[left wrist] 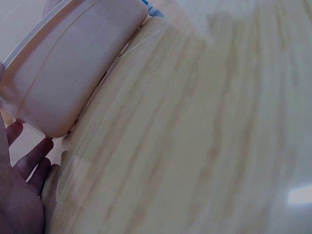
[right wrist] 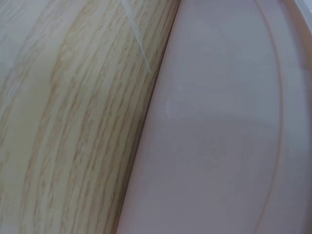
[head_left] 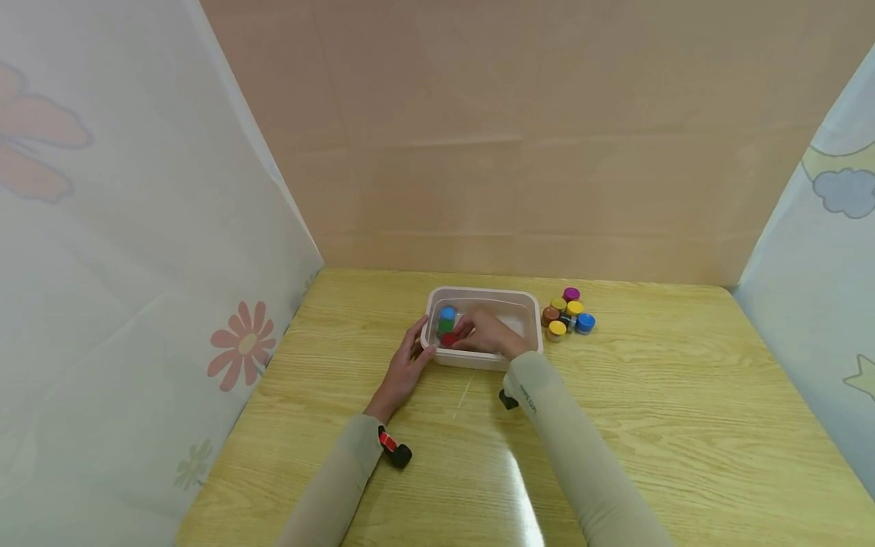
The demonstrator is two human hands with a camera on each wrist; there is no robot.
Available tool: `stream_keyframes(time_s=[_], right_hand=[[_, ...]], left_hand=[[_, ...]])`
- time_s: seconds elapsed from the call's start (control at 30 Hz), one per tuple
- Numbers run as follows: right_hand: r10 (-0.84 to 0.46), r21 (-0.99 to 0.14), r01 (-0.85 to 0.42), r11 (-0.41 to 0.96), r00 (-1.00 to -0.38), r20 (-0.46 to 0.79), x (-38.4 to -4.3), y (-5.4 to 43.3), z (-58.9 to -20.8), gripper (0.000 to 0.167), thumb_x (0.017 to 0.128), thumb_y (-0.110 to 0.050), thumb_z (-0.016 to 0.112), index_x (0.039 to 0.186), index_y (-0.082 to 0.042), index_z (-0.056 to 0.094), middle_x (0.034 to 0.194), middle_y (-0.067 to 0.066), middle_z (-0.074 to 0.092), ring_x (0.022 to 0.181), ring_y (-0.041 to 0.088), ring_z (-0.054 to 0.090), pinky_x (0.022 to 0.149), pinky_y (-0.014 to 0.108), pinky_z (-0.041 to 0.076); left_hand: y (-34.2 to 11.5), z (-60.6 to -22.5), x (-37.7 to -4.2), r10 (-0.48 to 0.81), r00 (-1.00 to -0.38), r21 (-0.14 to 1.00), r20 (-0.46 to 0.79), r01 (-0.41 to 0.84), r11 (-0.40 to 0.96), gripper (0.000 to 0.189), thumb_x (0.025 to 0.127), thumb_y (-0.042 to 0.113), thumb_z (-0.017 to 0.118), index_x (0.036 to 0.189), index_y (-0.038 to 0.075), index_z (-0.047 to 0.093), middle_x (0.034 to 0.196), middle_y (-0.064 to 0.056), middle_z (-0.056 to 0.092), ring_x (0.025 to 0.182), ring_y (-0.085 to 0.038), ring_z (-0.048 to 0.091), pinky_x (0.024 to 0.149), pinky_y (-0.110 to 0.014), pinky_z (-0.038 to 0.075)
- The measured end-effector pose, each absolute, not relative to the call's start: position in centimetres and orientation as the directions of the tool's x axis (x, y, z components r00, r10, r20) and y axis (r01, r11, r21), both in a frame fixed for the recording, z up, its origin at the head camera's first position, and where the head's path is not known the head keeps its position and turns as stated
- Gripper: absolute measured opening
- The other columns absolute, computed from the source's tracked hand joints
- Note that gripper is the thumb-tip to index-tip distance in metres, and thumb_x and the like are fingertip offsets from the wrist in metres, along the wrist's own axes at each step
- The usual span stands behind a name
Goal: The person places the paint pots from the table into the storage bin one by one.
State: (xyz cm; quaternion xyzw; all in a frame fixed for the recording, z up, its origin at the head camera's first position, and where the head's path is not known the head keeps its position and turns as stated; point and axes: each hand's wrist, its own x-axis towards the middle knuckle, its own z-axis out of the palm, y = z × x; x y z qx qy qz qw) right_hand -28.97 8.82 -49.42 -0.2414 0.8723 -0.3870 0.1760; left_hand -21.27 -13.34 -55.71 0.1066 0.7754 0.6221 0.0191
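A pale pink plastic bin [head_left: 519, 357] sits on the table. Inside it, along the left wall, are a small jar with a blue lid [head_left: 447, 313], a green one [head_left: 446, 326] and a red-lidded jar [head_left: 448, 340]. My right hand [head_left: 487, 333] reaches into the bin and pinches the red-lidded jar at its fingertips. At the front left corner, my left hand [head_left: 406, 365] touches the bin from outside, fingers along the left side and thumb at the front. Loosely extended fingers [left wrist: 34, 158] meet the bin's outer wall [left wrist: 83, 63] in the left wrist view. The right wrist view has no hand, only bin wall [right wrist: 209, 126] and tabletop.
Right of the bin stands a cluster of several small jars, among them a purple one [head_left: 571, 293], a blue one [head_left: 585, 324], a brown one [head_left: 550, 316] and a yellow one [head_left: 557, 330]. Wood-grain table [head_left: 683, 395] surrounds the bin, with a brown backdrop [head_left: 533, 190] behind.
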Motion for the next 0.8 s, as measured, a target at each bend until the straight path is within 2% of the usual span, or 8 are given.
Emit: stream_keyframes(time_s=[0.17, 0.4, 0.63, 0.7, 0.8], right_hand=[[-0.569, -0.747, -0.306, 0.590, -0.814, -0.115, -28.92, 8.82, -49.25, 0.023, 0.090, -0.015, 0.082, 0.106, 0.000, 0.077, 0.103, 0.011, 0.079, 0.096, 0.023, 0.073, 0.088, 0.036, 0.059], [-0.592, -0.757, -0.311, 0.574, -0.796, -0.122, -28.98, 8.87, -49.09, 0.021, 0.092, -0.016, 0.080, 0.106, -0.001, 0.077, 0.104, 0.010, 0.079, 0.098, 0.022, 0.074, 0.089, 0.037, 0.059], [-0.618, -0.756, -0.344, 0.557, -0.779, -0.101, -28.96, 9.02, -49.04, 0.018, 0.092, -0.014, 0.079, 0.105, -0.001, 0.077, 0.102, 0.010, 0.079, 0.096, 0.021, 0.074, 0.086, 0.035, 0.060], [-0.608, -0.758, -0.328, 0.564, -0.786, -0.113, -28.99, 8.98, -49.13, 0.019, 0.093, -0.014, 0.079, 0.106, -0.001, 0.077, 0.104, 0.011, 0.078, 0.099, 0.024, 0.074, 0.089, 0.037, 0.060], [-0.601, -0.751, -0.325, 0.575, -0.791, -0.118, -29.00, 8.88, -49.16, 0.020, 0.093, -0.014, 0.079, 0.107, 0.000, 0.076, 0.106, 0.012, 0.078, 0.101, 0.026, 0.074, 0.091, 0.039, 0.059]], left_hand=[[-13.37, -55.86, -21.30, 0.197, -0.974, 0.966, 0.116, 0.157, 0.207, 0.061, 0.109, 0.029, 0.055, 0.160, 0.048, 0.028, 0.167, 0.002, 0.033, 0.146, -0.032, 0.046, 0.116, -0.054, 0.042], [-13.38, -55.74, -21.29, 0.197, -0.974, 0.967, 0.108, 0.149, 0.207, 0.060, 0.109, 0.030, 0.054, 0.160, 0.048, 0.028, 0.167, -0.001, 0.035, 0.147, -0.033, 0.045, 0.117, -0.056, 0.040], [-13.38, -55.60, -21.47, 0.216, -0.975, 0.972, 0.057, 0.103, 0.209, 0.063, 0.110, 0.025, 0.052, 0.165, 0.035, 0.023, 0.169, -0.009, 0.031, 0.148, -0.037, 0.042, 0.118, -0.056, 0.039], [-13.31, -55.60, -21.43, 0.207, -0.977, 0.974, 0.057, 0.101, 0.205, 0.063, 0.110, 0.024, 0.053, 0.165, 0.036, 0.024, 0.168, -0.008, 0.032, 0.147, -0.036, 0.043, 0.117, -0.056, 0.039], [-13.23, -55.64, -21.31, 0.190, -0.979, 0.974, 0.074, 0.112, 0.197, 0.061, 0.109, 0.027, 0.054, 0.161, 0.045, 0.027, 0.166, -0.003, 0.035, 0.146, -0.034, 0.046, 0.117, -0.057, 0.040]])
